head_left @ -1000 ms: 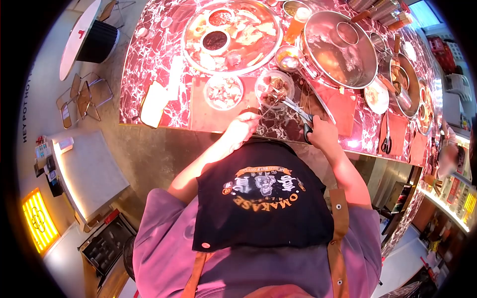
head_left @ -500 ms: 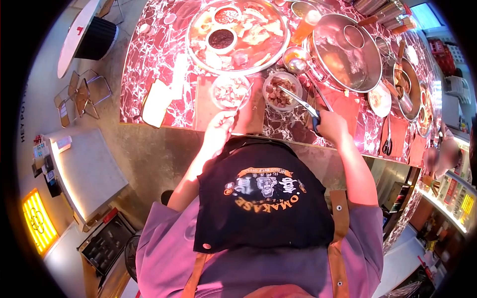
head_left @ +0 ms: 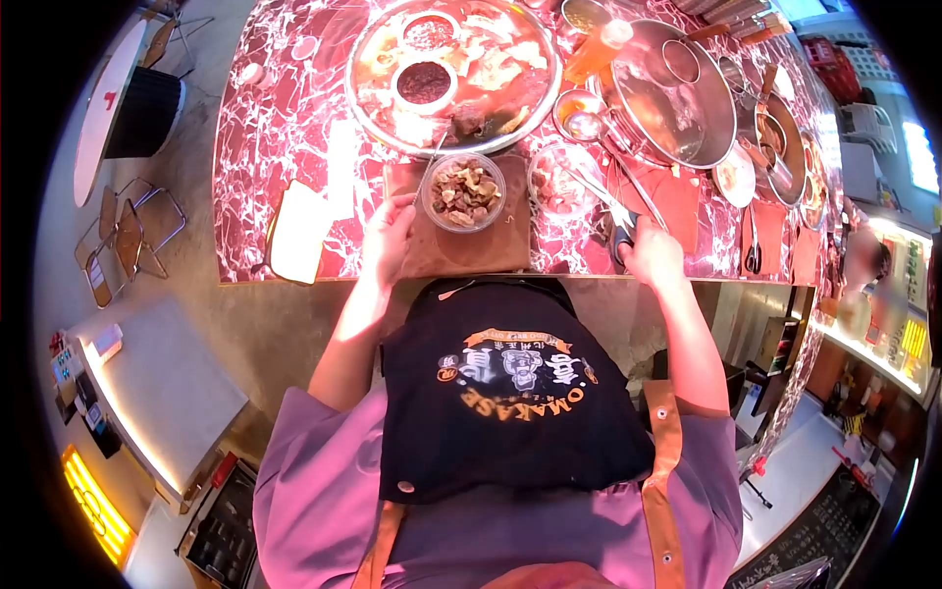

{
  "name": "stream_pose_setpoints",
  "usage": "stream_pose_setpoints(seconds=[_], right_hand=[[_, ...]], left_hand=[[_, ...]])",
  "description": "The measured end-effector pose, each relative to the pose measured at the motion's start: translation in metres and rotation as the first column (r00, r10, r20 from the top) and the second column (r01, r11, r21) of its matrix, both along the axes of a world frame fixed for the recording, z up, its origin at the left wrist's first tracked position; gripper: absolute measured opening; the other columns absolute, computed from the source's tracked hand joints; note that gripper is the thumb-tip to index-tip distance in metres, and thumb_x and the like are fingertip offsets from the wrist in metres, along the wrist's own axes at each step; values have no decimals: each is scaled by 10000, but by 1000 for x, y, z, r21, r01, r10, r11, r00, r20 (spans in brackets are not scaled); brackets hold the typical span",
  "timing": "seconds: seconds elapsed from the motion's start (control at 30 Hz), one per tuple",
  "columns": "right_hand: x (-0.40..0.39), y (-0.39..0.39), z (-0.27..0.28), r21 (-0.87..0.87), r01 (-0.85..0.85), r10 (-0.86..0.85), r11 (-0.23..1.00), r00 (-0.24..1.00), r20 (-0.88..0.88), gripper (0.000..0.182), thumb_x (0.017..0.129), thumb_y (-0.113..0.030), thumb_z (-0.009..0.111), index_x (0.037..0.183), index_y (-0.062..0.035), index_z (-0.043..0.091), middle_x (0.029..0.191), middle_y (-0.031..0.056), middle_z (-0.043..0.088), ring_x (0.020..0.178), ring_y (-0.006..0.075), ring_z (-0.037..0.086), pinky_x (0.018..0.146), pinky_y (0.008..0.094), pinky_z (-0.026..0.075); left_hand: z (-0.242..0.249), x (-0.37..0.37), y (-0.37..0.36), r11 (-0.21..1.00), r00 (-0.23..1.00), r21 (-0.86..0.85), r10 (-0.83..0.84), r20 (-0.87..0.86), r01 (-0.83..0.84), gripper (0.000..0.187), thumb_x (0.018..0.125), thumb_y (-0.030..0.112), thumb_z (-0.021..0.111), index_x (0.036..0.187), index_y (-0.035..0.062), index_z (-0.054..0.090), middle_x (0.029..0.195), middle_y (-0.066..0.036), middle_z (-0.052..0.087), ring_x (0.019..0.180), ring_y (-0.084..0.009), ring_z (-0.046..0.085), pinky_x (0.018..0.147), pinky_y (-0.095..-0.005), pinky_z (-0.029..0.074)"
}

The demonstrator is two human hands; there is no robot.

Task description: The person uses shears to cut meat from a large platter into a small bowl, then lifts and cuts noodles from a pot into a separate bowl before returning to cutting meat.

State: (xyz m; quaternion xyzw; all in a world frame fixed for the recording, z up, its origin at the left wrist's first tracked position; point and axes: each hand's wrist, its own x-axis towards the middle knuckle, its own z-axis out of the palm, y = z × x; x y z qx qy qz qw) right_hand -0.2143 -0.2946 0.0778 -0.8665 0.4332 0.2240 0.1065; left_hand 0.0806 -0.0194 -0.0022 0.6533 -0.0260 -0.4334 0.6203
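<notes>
My left hand (head_left: 390,239) is closed on a thin metal utensil (head_left: 426,182) that slants up past the tub toward the big platter; its tip reaches the platter's near edge by a dark piece of meat (head_left: 469,122). Just right of that hand, a clear round tub (head_left: 464,193) of chopped brown meat sits on a brown mat (head_left: 432,257). My right hand (head_left: 654,253) grips scissors (head_left: 618,224) by the dark handles, the blades pointing up and left over a second tub (head_left: 559,183) with pale, brightly lit contents. A ladle (head_left: 586,126) lies with its long handle running toward my right hand.
The platter (head_left: 358,83) holds sliced food and two sauce bowls. A large pot (head_left: 724,147), a sauce bottle (head_left: 599,54) and a second pot (head_left: 807,187) stand to the right. More scissors (head_left: 753,257) lie near the front edge. A pale board (head_left: 299,234) is at left.
My left hand has moved left, and its utensil now points at the platter instead of the near tub. The near tub's contents look browner, the second tub's paler. My right hand still holds the scissors.
</notes>
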Motion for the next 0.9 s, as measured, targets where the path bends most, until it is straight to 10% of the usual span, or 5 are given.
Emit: stream_pose_setpoints(seconds=[0.37, 0.53, 0.9], right_hand=[[4, 26, 39, 131, 69, -61, 989, 996, -64, 438, 787, -308, 709, 1070, 18, 633, 965, 240, 706, 967, 402, 684, 863, 482, 530], [21, 1, 43, 232, 172, -222, 957, 952, 211, 487, 782, -252, 729, 1166, 23, 610, 964, 244, 703, 953, 396, 689, 848, 453, 524], [198, -77, -30, 17, -28, 22, 999, 950, 311, 568, 819, -328, 712, 1315, -115, 535, 1094, 228, 706, 1067, 401, 664, 928, 473, 508]], left_hand=[[-30, 66, -10, 978, 908, 116, -205, 364, 175, 216, 985, 117, 571, 1141, 2, 667, 785, 6, 625, 679, -57, 523, 604, -236, 426], [-30, 90, -47, 881, 655, 429, -444, 611, 197, 264, 948, 258, 540, 1112, 143, 713, 1010, -184, 712, 949, -383, 676, 810, -462, 534], [-28, 90, -85, 839, 618, 532, -480, 622, 115, 256, 948, 261, 559, 1128, 146, 701, 959, -171, 720, 922, -375, 684, 804, -465, 533]])
